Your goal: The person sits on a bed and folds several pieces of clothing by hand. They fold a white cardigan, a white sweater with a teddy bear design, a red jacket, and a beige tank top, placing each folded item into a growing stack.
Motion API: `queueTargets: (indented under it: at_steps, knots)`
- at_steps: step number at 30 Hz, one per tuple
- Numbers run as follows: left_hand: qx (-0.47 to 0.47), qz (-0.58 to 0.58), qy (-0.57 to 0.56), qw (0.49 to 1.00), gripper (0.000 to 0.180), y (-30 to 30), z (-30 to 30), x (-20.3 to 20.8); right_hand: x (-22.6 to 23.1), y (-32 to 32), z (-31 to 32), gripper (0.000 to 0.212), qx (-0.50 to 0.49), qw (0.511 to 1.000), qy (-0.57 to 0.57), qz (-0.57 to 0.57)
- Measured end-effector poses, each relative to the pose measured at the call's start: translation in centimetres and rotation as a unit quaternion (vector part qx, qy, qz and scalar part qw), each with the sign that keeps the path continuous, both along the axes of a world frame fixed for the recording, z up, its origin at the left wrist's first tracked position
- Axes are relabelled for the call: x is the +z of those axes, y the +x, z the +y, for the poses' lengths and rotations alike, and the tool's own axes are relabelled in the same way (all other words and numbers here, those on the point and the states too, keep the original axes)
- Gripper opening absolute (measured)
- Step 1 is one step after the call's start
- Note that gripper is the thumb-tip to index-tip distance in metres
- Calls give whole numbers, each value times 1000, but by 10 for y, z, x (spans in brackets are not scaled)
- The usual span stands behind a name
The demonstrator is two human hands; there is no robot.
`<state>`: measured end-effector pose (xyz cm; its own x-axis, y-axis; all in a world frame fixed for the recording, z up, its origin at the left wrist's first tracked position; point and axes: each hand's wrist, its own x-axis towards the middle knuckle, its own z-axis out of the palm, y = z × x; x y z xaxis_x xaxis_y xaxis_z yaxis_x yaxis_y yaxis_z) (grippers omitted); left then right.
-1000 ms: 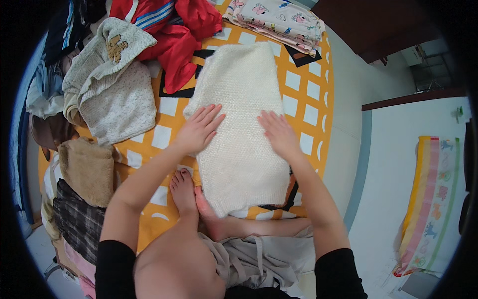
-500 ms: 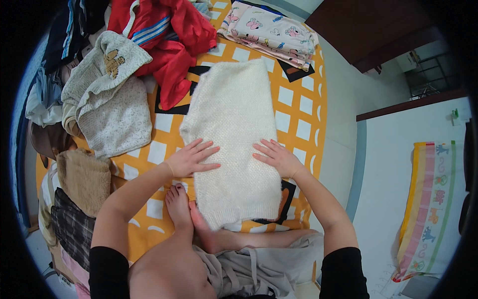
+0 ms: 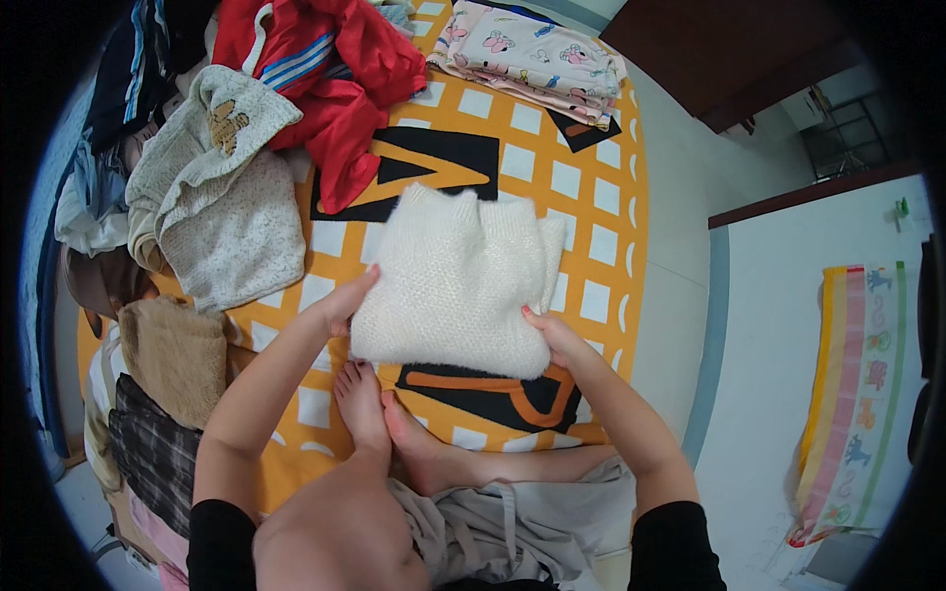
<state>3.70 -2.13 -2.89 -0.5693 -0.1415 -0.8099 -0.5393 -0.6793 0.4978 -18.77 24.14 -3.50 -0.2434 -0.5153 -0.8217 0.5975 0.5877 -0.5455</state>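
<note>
A cream knitted sweater [image 3: 453, 281], folded over on itself into a rough rectangle, is between my hands above the orange and white checked bedspread [image 3: 591, 246]. My left hand [image 3: 350, 303] is closed on its left edge; the fingers go behind the knit and only the thumb side shows. At the lower right edge my right hand [image 3: 554, 340] grips the fabric, its thumb on top and its other fingers mostly hidden beneath. The ribbed end of the sweater lies along the far side, uneven and slightly bunched.
At the left lie a speckled cardigan [image 3: 236, 227], red clothing [image 3: 340, 118], a brown fuzzy garment [image 3: 177, 355] and a dark plaid cloth [image 3: 153, 443]. Folded pink printed fabric [image 3: 537, 59] sits at the far edge. My bare feet [image 3: 360, 404] are just in front of the sweater.
The sweater lay long and flat under my spread hands; now its near part is folded away from me over the rest. Both hands have closed on its side edges.
</note>
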Motion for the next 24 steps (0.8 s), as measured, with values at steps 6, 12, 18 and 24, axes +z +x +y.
queueTargets:
  at_steps: [6,12,18,24]
  knots:
    - [33,93,-5,995,72,15,2,7,5,10,13,64,-39,990,-104,89]
    - [7,146,-238,960,58,-2,13,22,23,13,-37,49,-85,955,-88,270]
    - [141,183,-298,926,44,-11,24,10,29,26,-26,46,-284,862,-220,357]
    - [-69,-19,-496,866,47,-23,12,14,21,34,-34,39,-157,847,86,501]
